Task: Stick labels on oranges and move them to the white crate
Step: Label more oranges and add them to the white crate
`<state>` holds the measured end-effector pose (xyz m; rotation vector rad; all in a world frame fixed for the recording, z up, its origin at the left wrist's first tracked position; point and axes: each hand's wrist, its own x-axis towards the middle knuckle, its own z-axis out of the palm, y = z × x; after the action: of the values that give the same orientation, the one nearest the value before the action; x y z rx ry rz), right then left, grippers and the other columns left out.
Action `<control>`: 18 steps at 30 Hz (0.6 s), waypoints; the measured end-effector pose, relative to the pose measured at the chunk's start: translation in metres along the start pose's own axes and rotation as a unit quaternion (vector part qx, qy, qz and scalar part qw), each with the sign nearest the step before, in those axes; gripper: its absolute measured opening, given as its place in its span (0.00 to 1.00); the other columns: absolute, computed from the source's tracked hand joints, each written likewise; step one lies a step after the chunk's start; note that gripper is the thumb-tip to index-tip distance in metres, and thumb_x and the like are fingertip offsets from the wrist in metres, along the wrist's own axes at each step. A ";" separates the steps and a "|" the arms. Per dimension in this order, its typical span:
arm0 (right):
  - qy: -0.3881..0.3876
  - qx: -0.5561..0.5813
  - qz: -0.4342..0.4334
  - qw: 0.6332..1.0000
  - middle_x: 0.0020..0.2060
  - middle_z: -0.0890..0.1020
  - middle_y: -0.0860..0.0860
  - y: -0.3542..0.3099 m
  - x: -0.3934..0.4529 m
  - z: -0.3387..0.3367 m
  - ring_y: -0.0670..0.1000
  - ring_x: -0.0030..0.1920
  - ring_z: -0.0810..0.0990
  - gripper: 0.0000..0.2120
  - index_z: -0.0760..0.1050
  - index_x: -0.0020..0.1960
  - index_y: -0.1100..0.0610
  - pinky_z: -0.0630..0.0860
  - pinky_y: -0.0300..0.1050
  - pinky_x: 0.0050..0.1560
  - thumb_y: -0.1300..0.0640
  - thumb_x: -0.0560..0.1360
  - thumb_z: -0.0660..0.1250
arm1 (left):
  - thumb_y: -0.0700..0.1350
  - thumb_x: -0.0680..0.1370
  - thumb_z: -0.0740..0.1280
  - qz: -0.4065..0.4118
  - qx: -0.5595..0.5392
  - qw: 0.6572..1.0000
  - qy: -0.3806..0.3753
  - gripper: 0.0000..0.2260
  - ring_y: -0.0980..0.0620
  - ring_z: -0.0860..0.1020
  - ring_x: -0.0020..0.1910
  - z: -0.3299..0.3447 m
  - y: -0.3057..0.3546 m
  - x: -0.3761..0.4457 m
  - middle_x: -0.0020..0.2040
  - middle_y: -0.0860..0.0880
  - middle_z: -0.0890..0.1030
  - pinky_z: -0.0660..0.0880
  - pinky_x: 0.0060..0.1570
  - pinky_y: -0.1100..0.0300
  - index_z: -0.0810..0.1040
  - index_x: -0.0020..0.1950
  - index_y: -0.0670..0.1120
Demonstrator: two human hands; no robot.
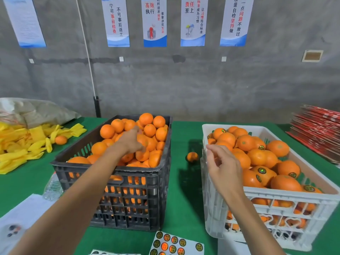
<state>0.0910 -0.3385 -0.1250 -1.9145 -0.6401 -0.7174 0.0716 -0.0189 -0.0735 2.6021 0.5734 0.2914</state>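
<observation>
Four wall posters carried legible Chinese: "宁可事前检查 不可事后返工" (116, 19); "高效执行" (155, 21); "责任至上" (193, 21); "一点问题不放过" (236, 19). Round labels on the sticker sheet (176, 243) were unreadable.

There is one view only, from a camera worn on the person's head. It looks forward and slightly down across the green tabletop (185, 203) toward the grey wall (184, 85) with its posters (155, 21). Both forearms reach out from the bottom edge, so the camera sits close above them. The wide lens bends the edges and takes in the black crate (128, 196) left of centre and the white crate (276, 214) to the right.
</observation>
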 end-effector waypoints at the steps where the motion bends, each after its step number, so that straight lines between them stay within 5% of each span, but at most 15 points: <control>1: -0.018 0.022 -0.017 0.999 0.56 0.82 0.46 -0.008 -0.001 0.002 0.46 0.48 0.80 0.12 0.80 0.64 0.54 0.80 0.48 0.49 0.58 0.82 0.65 | 0.45 0.68 0.82 0.036 -0.090 0.993 0.063 0.31 0.44 0.77 0.54 0.002 0.008 -0.010 0.53 0.47 0.77 0.71 0.43 0.55 0.70 0.65 0.46; 4: -0.059 0.090 -0.051 0.993 0.62 0.80 0.47 -0.039 -0.007 0.010 0.43 0.57 0.80 0.17 0.76 0.71 0.55 0.78 0.35 0.55 0.55 0.83 0.64 | 0.49 0.66 0.84 0.144 -0.296 0.933 0.145 0.31 0.54 0.77 0.56 0.020 0.045 -0.059 0.56 0.56 0.78 0.74 0.50 0.64 0.74 0.64 0.53; 7: -0.032 0.080 -0.052 0.995 0.66 0.80 0.53 -0.056 -0.017 0.013 0.48 0.64 0.80 0.17 0.78 0.69 0.58 0.80 0.48 0.61 0.54 0.83 0.65 | 0.50 0.68 0.80 0.187 -0.344 0.912 0.124 0.35 0.57 0.79 0.62 0.053 0.074 -0.102 0.65 0.49 0.79 0.77 0.61 0.59 0.72 0.73 0.50; 10: -0.012 0.038 -0.049 0.998 0.67 0.80 0.55 -0.047 -0.041 0.011 0.51 0.67 0.79 0.17 0.79 0.68 0.61 0.78 0.53 0.64 0.57 0.81 0.69 | 0.46 0.75 0.75 0.176 -0.274 0.929 0.178 0.34 0.54 0.72 0.71 0.089 0.081 -0.131 0.74 0.48 0.72 0.71 0.70 0.52 0.66 0.79 0.47; 12: -0.007 0.010 -0.048 0.999 0.66 0.80 0.54 -0.033 -0.066 0.010 0.50 0.66 0.79 0.17 0.79 0.67 0.61 0.76 0.49 0.67 0.57 0.79 0.71 | 0.45 0.77 0.74 0.175 -0.257 0.933 0.181 0.34 0.63 0.73 0.66 0.118 0.075 -0.147 0.75 0.50 0.70 0.72 0.66 0.55 0.64 0.80 0.49; 15: -0.054 -0.014 -0.030 0.998 0.66 0.80 0.51 -0.004 -0.106 0.011 0.46 0.65 0.78 0.16 0.80 0.66 0.58 0.72 0.40 0.69 0.57 0.79 0.71 | 0.44 0.78 0.73 0.147 -0.274 0.946 0.093 0.34 0.55 0.76 0.65 0.164 0.056 -0.168 0.74 0.49 0.68 0.77 0.63 0.54 0.61 0.80 0.51; 18: -0.186 0.008 0.039 0.982 0.64 0.81 0.47 0.031 -0.146 0.012 0.45 0.62 0.79 0.15 0.81 0.66 0.56 0.74 0.43 0.68 0.57 0.80 0.70 | 0.45 0.78 0.73 0.102 -0.231 0.967 0.023 0.33 0.48 0.74 0.66 0.212 0.026 -0.189 0.72 0.49 0.66 0.73 0.63 0.57 0.60 0.79 0.50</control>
<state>0.0143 -0.3594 -0.2519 -2.0655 -0.7911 -0.3017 -0.0251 -0.2052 -0.2659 2.2031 0.2146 0.4903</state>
